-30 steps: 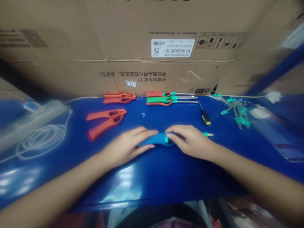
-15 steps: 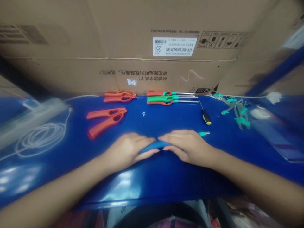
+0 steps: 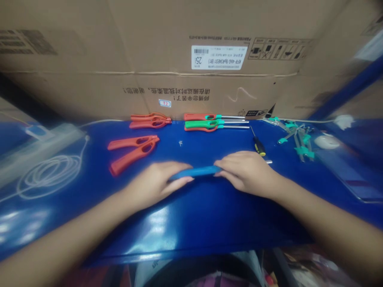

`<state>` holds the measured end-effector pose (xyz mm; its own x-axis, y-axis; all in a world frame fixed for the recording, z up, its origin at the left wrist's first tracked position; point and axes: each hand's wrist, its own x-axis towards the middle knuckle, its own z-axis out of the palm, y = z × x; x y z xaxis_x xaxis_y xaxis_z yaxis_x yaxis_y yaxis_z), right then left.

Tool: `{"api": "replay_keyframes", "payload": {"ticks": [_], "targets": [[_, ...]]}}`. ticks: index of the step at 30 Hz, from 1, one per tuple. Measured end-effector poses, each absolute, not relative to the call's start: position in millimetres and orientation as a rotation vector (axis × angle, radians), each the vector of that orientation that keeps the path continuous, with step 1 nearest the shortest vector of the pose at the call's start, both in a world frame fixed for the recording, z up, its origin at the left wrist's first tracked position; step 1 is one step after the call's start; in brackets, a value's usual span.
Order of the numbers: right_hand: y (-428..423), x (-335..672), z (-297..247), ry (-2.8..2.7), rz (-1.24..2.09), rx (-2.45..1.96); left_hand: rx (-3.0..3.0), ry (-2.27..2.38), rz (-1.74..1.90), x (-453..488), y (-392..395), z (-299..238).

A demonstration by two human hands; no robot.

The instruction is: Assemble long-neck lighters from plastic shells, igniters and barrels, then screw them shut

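A blue lighter body (image 3: 197, 172) lies across the middle of the blue table (image 3: 191, 219), held at both ends. My left hand (image 3: 157, 184) pinches its left end with thumb below and fingers over the top. My right hand (image 3: 247, 171) covers its right end with closed fingers; a short metal tip shows just past that hand. Both hands rest on the table surface.
Orange handle shells (image 3: 133, 150) lie at the left, two more (image 3: 149, 120) farther back. Finished lighters (image 3: 214, 122) sit near the cardboard box (image 3: 191, 59). A yellow-handled screwdriver (image 3: 259, 146) and teal-and-metal parts (image 3: 296, 137) are at the right, a coiled white cable (image 3: 44, 177) at the far left.
My hands have drawn apart along the blue lighter body, so more of it shows between them. The right hand has shifted right and a little farther away, covering the teal end.
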<state>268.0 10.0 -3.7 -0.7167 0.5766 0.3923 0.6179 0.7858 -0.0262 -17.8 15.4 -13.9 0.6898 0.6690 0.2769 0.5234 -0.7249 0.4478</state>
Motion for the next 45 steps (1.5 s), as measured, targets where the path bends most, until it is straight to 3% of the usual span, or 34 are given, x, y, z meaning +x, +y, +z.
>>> {"api": "replay_keyframes", "payload": {"ticks": [7,26,35,45], "targets": [[0,255,-6,-2.687,-0.194,-0.901,2.67,0.893,0.493,-13,9,-19],[35,301,12,-2.579,-0.388,-1.292,2.73,1.106,0.651,-30,31,-14],[27,281,2,-2.686,-0.269,-0.903,2.62,1.003,0.656,-17,17,-17],[13,263,-10,-2.691,-0.258,-0.711,1.91,1.052,0.56,-3,8,-5]]}}
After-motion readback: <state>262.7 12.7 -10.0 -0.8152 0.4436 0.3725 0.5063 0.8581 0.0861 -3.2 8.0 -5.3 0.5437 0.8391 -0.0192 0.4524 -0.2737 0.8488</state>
